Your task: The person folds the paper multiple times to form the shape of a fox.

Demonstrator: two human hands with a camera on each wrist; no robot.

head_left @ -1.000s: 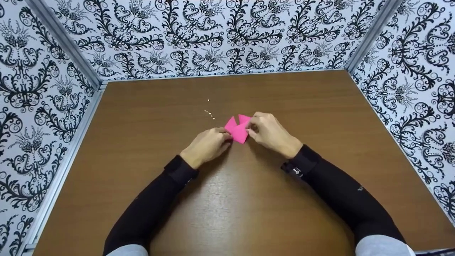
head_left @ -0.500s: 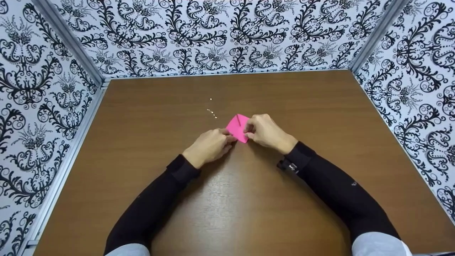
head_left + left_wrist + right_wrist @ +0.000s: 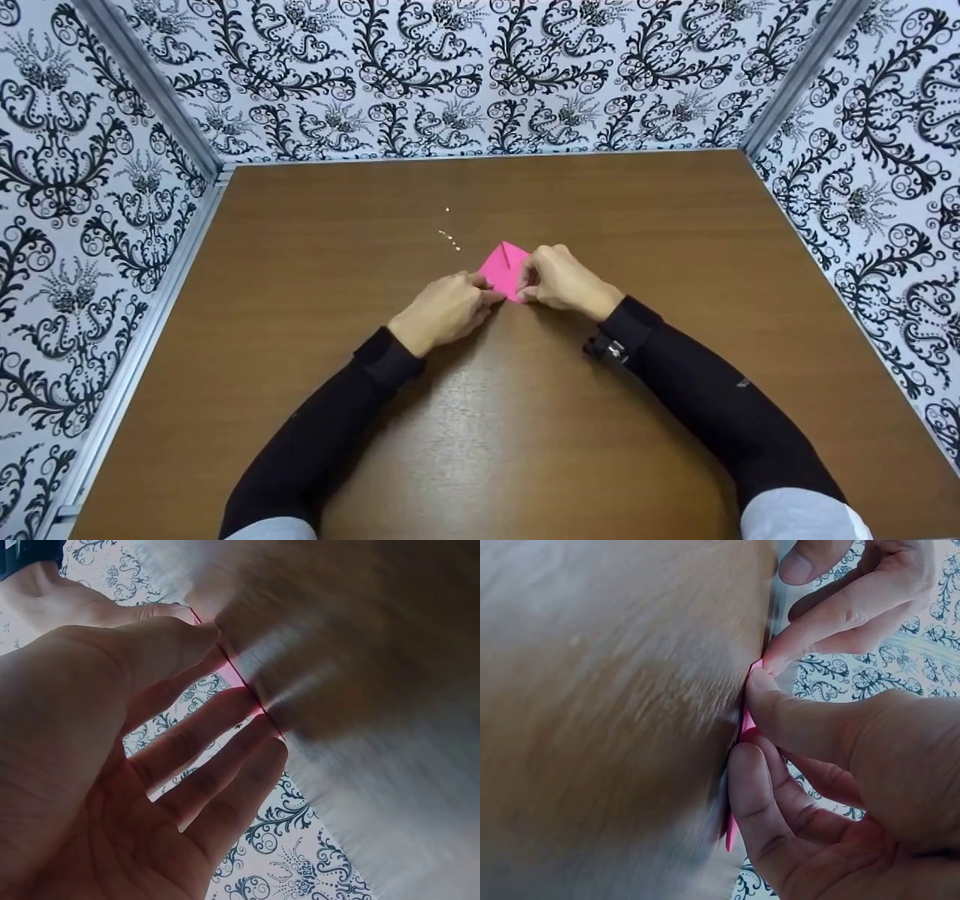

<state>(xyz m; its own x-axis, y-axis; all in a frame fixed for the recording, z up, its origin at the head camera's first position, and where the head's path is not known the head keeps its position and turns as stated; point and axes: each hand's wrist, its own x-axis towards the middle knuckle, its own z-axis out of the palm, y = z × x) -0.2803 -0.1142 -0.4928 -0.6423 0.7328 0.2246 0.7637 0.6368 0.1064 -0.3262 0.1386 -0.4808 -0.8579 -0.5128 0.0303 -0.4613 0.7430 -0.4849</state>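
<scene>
A small piece of folded pink paper [image 3: 500, 266] lies on the table, roughly diamond-shaped with a dark slit running down from its top corner. My left hand [image 3: 444, 311] rests at its lower left edge, fingers fairly straight, fingertips and thumb on the paper. From the right, my right hand [image 3: 564, 281] pinches the lower right edge between thumb and curled fingers. In the left wrist view, the left hand's fingers [image 3: 202, 735] reach the paper's thin edge. The right wrist view has the right thumb [image 3: 780, 709] on the paper near a left-hand fingertip.
Several tiny pale specks [image 3: 450, 237] lie on the brown wooden table [image 3: 465, 420], beyond and left of the paper. Panels with a black-and-white scroll pattern [image 3: 420, 75] stand at the back and both sides, joined by grey metal posts [image 3: 795, 67].
The raised pink flap has been brought down, narrowing the gap at the top to a slit. My right hand has slid slightly toward the paper's lower corner; the left thumb has shifted right.
</scene>
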